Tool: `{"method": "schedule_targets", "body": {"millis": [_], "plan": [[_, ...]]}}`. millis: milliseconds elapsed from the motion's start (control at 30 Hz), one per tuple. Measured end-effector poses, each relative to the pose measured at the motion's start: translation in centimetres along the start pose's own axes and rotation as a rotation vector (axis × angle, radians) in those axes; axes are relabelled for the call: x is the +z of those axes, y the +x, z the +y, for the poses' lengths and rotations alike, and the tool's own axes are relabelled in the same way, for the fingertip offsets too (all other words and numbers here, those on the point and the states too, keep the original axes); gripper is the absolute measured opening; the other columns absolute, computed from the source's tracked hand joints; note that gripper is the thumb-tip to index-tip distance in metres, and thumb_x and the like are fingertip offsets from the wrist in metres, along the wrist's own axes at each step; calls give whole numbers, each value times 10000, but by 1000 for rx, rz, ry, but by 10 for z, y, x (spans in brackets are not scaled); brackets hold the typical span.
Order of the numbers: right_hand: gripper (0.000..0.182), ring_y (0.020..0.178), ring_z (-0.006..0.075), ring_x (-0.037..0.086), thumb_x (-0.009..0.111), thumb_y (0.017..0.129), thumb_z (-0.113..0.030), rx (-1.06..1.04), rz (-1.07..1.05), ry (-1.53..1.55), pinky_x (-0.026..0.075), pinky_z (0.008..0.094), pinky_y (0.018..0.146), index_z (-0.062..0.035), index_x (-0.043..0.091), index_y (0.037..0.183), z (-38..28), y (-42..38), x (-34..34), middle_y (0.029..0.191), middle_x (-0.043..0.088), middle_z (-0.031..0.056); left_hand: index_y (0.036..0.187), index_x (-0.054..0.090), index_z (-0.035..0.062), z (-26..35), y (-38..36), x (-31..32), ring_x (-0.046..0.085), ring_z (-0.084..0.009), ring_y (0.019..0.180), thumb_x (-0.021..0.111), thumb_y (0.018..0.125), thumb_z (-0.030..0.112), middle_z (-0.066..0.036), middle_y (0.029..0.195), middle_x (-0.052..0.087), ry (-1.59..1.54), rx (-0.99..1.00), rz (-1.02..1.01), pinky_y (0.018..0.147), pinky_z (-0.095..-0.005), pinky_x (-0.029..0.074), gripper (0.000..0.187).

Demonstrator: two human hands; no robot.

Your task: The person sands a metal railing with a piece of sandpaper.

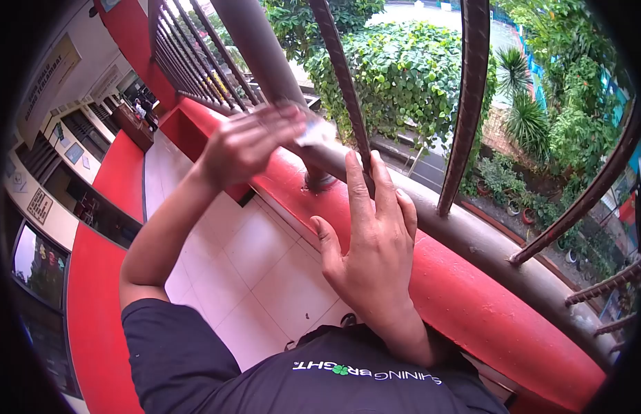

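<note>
Blurred by motion, my left hand is closed on a crumpled white cloth or tissue at its fingertips. The white piece lies against the brown metal railing, near the junction of the thick post and the lower rail. My right hand is just to the right, back of the hand up and fingers spread. Its fingertips reach the lower rail beside the foot of a thin twisted bar. Nothing shows in its grasp.
A red ledge runs under the railing, beside a tiled walkway. More bars rise at the right, with plants beyond them. On the left are a red-and-white wall with windows and a distant person.
</note>
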State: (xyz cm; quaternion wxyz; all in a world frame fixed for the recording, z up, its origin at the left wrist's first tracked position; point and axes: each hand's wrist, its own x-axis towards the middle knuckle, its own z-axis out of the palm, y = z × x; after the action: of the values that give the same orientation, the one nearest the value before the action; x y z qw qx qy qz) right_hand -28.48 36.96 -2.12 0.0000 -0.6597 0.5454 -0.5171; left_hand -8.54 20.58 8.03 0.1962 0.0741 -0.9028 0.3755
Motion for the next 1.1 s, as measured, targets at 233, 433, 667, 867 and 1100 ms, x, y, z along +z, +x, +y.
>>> {"method": "schedule_targets", "body": {"millis": [233, 433, 667, 867, 1100], "plan": [[855, 1369, 385, 513, 801, 853, -218, -6, 41, 55, 338, 459, 1140, -22, 414, 1591, -1, 0, 3, 1520, 489, 270, 1155, 761, 39, 46, -14, 29, 738, -254, 1150, 664, 849, -35, -103, 1169, 780, -174, -207, 129, 1041, -404, 595, 329], [856, 1368, 387, 519, 799, 855, -213, 27, -2, 55, 338, 462, 1140, -24, 410, 1594, 0, -1, 1, 1525, 488, 268, 1203, 749, 26, 30, -12, 17, 728, -242, 1176, 660, 845, -19, -122, 1188, 773, -42, -106, -9, 1068, -433, 571, 371], [851, 1359, 387, 521, 799, 857, -220, 5, 30, 47, 340, 461, 1139, -26, 415, 1590, 0, 0, 2, 1515, 497, 271, 1191, 751, 54, -30, 16, -25, 735, -280, 1158, 647, 826, -80, -135, 1170, 774, 195, -146, 180, 953, -426, 624, 403], [859, 1377, 390, 511, 802, 854, -214, -6, 54, 79, 336, 453, 1147, -16, 406, 1591, 1, -1, 3, 1524, 498, 258, 1091, 742, -39, 101, -9, 53, 713, -344, 1195, 623, 875, -24, -220, 1156, 760, -319, -445, 275, 1090, -493, 545, 246], [837, 1373, 397, 515, 776, 886, -231, -29, 131, 249, 338, 452, 1132, 43, 389, 1576, 0, 0, 2, 1525, 479, 289, 1080, 746, -54, 87, -45, 62, 709, -358, 1193, 662, 890, 0, -242, 1256, 723, -138, -389, 218, 1027, -491, 586, 215]]}}
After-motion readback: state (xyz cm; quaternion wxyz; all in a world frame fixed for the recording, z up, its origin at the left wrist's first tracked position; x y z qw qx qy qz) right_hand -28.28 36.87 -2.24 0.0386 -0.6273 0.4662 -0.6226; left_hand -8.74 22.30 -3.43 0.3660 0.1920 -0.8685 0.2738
